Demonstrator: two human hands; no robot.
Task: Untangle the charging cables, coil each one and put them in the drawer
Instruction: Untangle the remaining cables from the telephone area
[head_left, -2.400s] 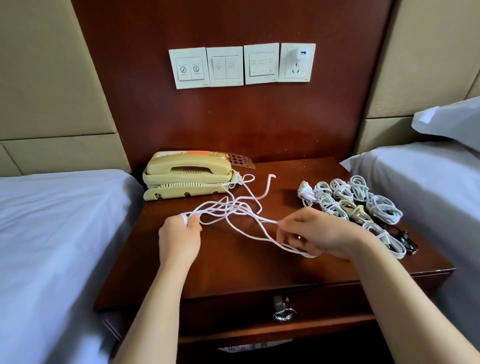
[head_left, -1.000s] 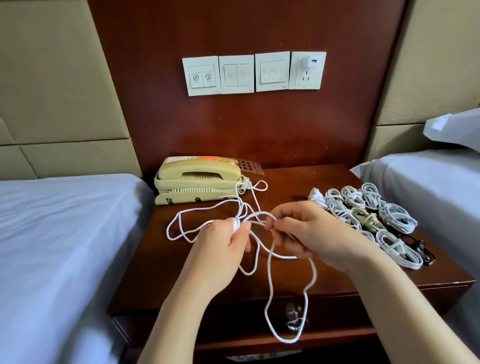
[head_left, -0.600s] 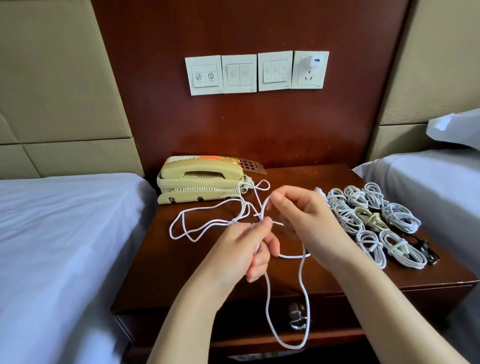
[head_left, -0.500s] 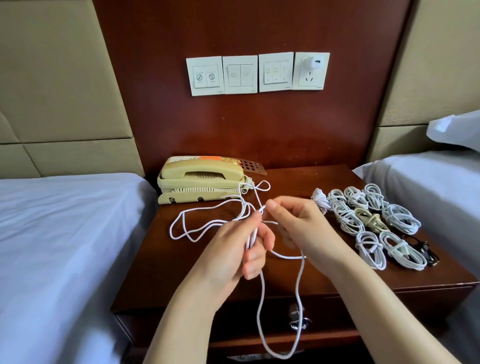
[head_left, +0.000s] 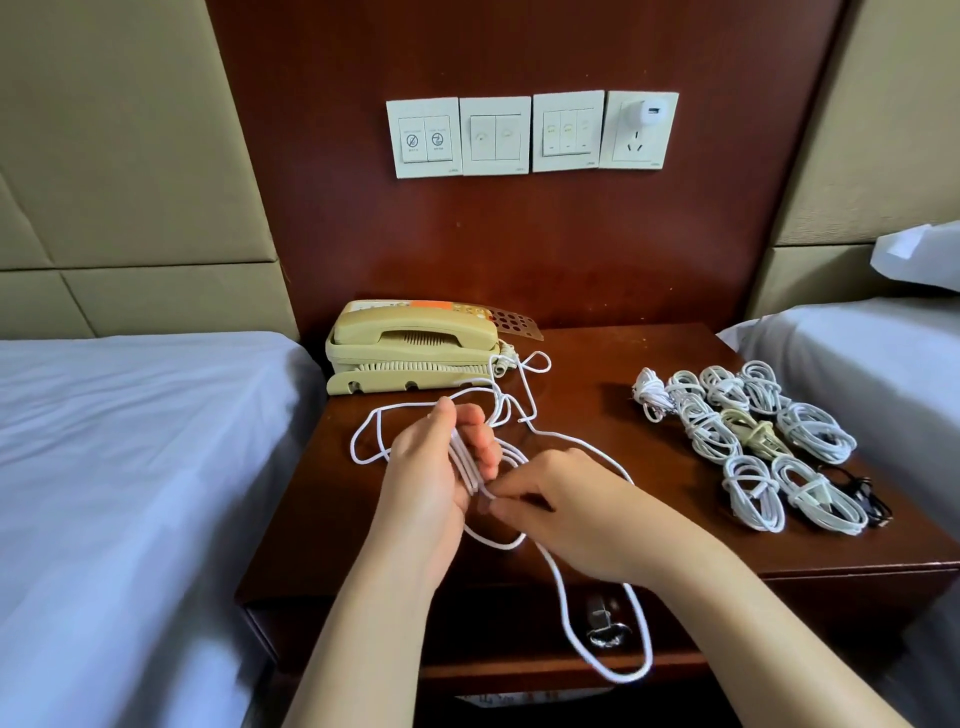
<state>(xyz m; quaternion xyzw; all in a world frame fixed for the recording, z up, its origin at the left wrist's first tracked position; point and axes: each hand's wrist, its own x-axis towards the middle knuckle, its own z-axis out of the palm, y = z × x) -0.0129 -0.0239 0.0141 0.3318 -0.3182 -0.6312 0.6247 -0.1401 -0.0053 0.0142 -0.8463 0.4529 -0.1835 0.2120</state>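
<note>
A telephone (head_left: 410, 345) is sitting back-left on the nightstand (head_left: 597, 405) — coiled cables (head_left: 727, 431) are lying right, a loose cable (head_left: 621, 678) is hanging before the drawer (head_left: 493, 634).

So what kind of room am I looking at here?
Probably a twin hotel room: a wooden nightstand stands between two white-sheeted beds, with a corded phone on it and a row of wall switches above.

No legible text. Leftmost wall switch plate (head_left: 424, 137): two round pictogram signs, captions beneath too small to read.
</note>
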